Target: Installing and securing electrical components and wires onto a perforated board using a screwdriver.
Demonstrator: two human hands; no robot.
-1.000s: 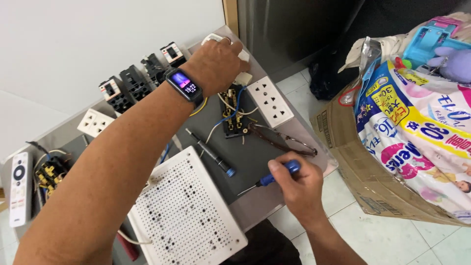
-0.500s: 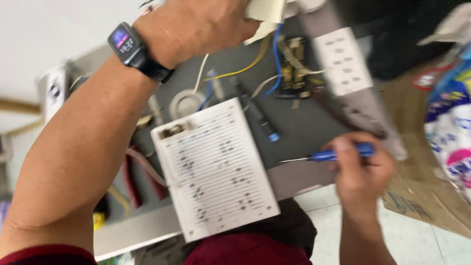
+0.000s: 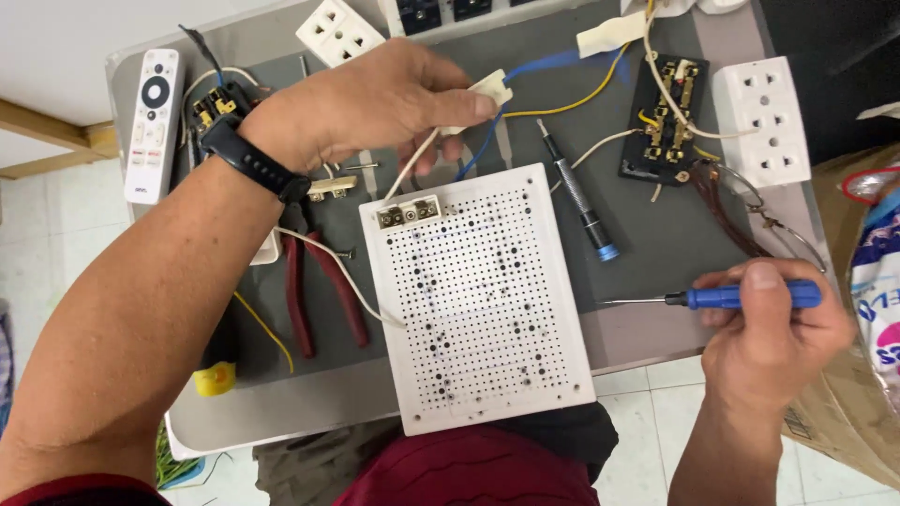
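My left hand (image 3: 375,103) pinches a small white connector (image 3: 489,89) with white and blue wires, just above the top edge of a white perforated board (image 3: 478,300) lying on the grey table (image 3: 656,234). A small terminal block (image 3: 409,215) sits at the board's top left corner. My right hand (image 3: 769,337) grips a blue-handled screwdriver (image 3: 741,297), its thin shaft pointing left toward the board's right edge without touching it.
A black-and-blue pen tool (image 3: 577,192) lies right of the board. Behind are a black socket module (image 3: 667,117) with yellow wires, white socket plates (image 3: 761,117) (image 3: 339,30) and spectacles (image 3: 750,220). Red pliers (image 3: 319,290), a yellow-tipped tool (image 3: 216,375) and a white remote (image 3: 152,122) lie left.
My left hand drew back from the far side of the table to the board's top edge, now holding the white connector. The camera tilted down. My right hand kept the screwdriver.
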